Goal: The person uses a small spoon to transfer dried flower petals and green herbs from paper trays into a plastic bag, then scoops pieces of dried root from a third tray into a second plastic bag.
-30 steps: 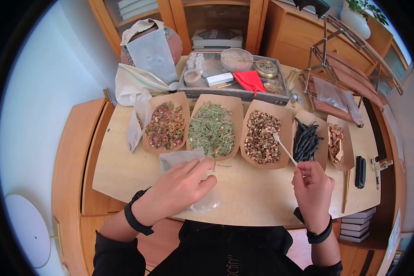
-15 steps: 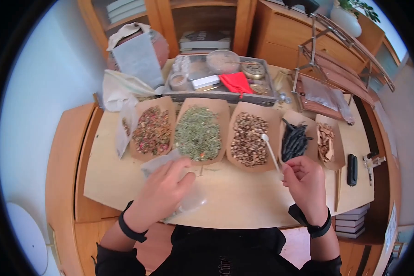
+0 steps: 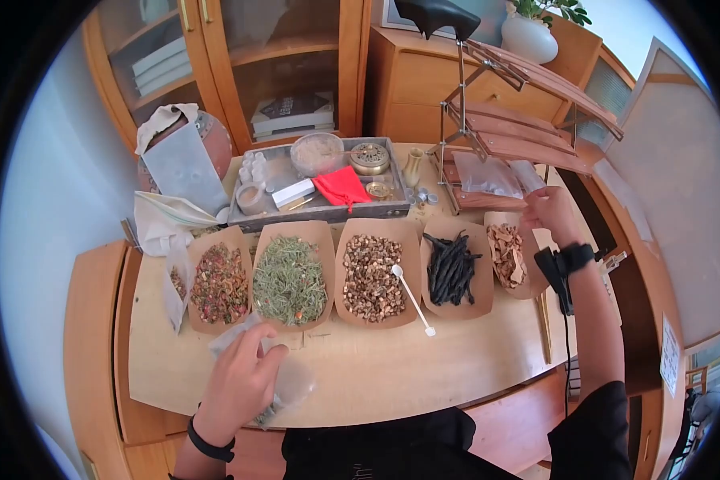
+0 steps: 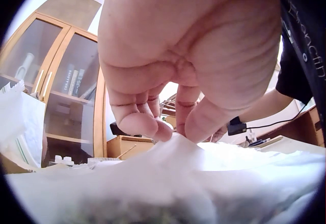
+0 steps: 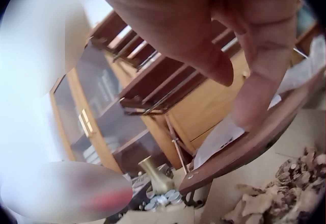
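Note:
My left hand (image 3: 236,380) pinches the top of a clear plastic bag (image 4: 175,157) between thumb and fingers, with some green dried herb in the bag's lower part. At the back right, my right hand (image 3: 550,214) is above the far end of the paper tray of light brown chips (image 3: 506,254). Its thumb and fingers stand apart, close to the clear plastic bags (image 3: 488,176) on the wooden folding rack (image 3: 504,132). A small white spoon (image 3: 412,298) rests on the tray of chopped brown pieces (image 3: 370,280), its handle end hanging over the front rim.
Other paper trays hold dried flower bits (image 3: 220,284), green cut herb (image 3: 290,280) and black pods (image 3: 452,268). Behind them a grey tray (image 3: 328,213) carries jars, a red pouch (image 3: 344,186) and a brass burner (image 3: 370,158). A brass vase (image 3: 413,166) stands beside it.
My right hand has let go of the white spoon, leaving it on the chopped brown pieces, and has reached to the back right. My left hand keeps hold of the bag. The head view has shifted.

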Available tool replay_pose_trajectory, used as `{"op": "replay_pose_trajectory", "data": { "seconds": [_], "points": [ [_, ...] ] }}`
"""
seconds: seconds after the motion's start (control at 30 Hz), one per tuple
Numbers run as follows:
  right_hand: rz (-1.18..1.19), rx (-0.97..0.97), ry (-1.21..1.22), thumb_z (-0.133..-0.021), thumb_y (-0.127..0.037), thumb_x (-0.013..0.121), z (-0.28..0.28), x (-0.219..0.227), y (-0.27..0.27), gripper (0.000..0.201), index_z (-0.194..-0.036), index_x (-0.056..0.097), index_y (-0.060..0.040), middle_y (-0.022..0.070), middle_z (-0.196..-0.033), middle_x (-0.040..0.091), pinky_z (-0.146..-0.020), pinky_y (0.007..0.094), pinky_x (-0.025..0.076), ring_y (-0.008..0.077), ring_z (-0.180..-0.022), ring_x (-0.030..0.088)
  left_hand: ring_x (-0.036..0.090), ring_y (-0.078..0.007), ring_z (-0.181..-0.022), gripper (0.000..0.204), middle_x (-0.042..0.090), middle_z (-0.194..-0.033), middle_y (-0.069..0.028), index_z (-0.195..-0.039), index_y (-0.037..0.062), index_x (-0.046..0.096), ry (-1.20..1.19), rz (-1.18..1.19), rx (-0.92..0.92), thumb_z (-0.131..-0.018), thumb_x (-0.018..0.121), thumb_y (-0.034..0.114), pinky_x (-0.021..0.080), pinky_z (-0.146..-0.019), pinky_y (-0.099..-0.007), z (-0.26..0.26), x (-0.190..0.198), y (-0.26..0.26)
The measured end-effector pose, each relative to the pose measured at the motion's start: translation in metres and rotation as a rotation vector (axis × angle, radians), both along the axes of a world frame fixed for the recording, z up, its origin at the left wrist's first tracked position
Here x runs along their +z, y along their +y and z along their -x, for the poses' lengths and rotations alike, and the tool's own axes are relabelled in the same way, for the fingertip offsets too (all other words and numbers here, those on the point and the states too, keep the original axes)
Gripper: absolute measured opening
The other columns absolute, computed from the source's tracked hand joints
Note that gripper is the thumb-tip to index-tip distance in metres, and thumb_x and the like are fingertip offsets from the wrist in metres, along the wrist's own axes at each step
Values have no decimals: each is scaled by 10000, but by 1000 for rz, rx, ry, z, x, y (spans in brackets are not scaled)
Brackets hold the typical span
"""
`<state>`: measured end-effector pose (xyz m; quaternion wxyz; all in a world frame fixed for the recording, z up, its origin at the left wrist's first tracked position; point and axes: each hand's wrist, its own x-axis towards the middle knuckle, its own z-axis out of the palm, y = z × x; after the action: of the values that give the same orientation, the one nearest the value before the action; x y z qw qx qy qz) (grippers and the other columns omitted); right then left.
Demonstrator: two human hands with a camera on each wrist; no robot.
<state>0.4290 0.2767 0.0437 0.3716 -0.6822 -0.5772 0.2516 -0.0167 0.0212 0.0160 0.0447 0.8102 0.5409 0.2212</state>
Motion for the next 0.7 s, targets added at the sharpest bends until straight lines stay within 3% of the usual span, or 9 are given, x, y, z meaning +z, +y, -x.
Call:
{"op": "replay_pose_trajectory", "data": {
  "seconds": [0.07, 0.2, 0.27, 0.5, 0.57, 0.7],
  "points": [
    [225, -100, 222, -878, -97, 581, -8, -1, 22, 272, -1073, 532, 85, 154, -767, 642, -549, 317, 581, 230, -583, 660, 557, -240, -725, 179, 531, -1033, -123, -892, -3, 609, -2, -2, 3, -717, 612, -38, 478, -642, -348, 0, 1, -1],
    [211, -87, 271, -889, -154, 603, -5, -12, 32, 325, -1089, 490, 76, 165, -796, 642, -576, 309, 590, 249, -648, 677, 556, -240, -724, 211, 530, -1037, -121, -913, 2, 618, -10, 0, 27, -707, 619, -40, 479, -639, -347, 2, 0, -4],
    [240, -104, 359, -898, -130, 588, 0, -17, 35, 383, -1151, 438, 116, 213, -910, 606, -589, 358, 614, 282, -682, 676, 554, -243, -720, 251, 530, -1043, -127, -946, 8, 622, -26, 6, 39, -699, 631, -37, 477, -632, -351, 3, 2, -5],
    [206, -125, 580, -931, -68, 523, -5, -47, 52, 256, -1084, 461, 129, 211, -923, 611, -647, 361, 610, 298, -754, 676, 537, -245, -669, 257, 532, -1038, -142, -951, 7, 624, -109, -45, 85, -698, 637, -40, 463, -594, -343, -1, 6, -11],
    [157, -120, 715, -943, -47, 494, -10, -55, 52, 212, -1056, 474, 131, 208, -913, 613, -671, 342, 602, 305, -774, 675, 548, -264, -784, 250, 510, -1097, -168, -987, -19, 609, -111, 30, 131, -739, 639, -40, 469, -683, -345, -1, 12, -18],
    [93, -22, 886, -947, -53, 495, 6, -31, 4, 194, -1043, 501, 115, 201, -920, 619, -685, 314, 592, 281, -788, 676, 547, -278, -828, 268, 501, -1110, -182, -1004, -16, 605, -115, -76, 132, -740, 648, -33, 470, -709, -351, -10, 20, -27]
  ]
}}
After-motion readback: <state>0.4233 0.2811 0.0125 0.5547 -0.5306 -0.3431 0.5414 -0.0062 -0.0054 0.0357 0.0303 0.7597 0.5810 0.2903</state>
